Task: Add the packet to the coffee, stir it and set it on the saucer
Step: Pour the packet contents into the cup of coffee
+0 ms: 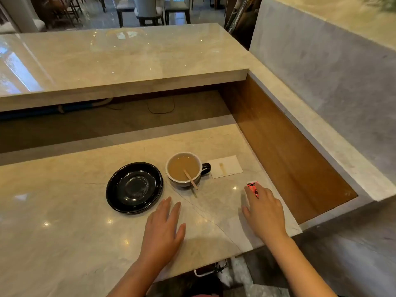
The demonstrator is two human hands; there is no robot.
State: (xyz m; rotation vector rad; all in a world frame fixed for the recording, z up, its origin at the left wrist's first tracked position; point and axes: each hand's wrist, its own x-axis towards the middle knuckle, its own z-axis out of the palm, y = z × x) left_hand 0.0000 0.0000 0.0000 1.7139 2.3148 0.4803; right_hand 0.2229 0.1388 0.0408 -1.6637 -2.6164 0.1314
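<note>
A dark cup (184,169) of milky coffee stands on the marble counter, its handle pointing right. A wooden stir stick (190,179) leans in it, over the near rim. An empty black saucer (134,188) lies just left of the cup. A small red packet (252,188) lies on the counter to the right, and the fingers of my right hand (264,211) rest flat on it. My left hand (165,228) lies flat on the counter, fingers spread, just below the saucer and cup, holding nothing.
A white paper napkin (226,166) with a brown stain lies right of the cup. A raised marble ledge (120,58) runs behind, and a wood-lined side wall (285,146) bounds the counter on the right. The counter's front edge is near my wrists.
</note>
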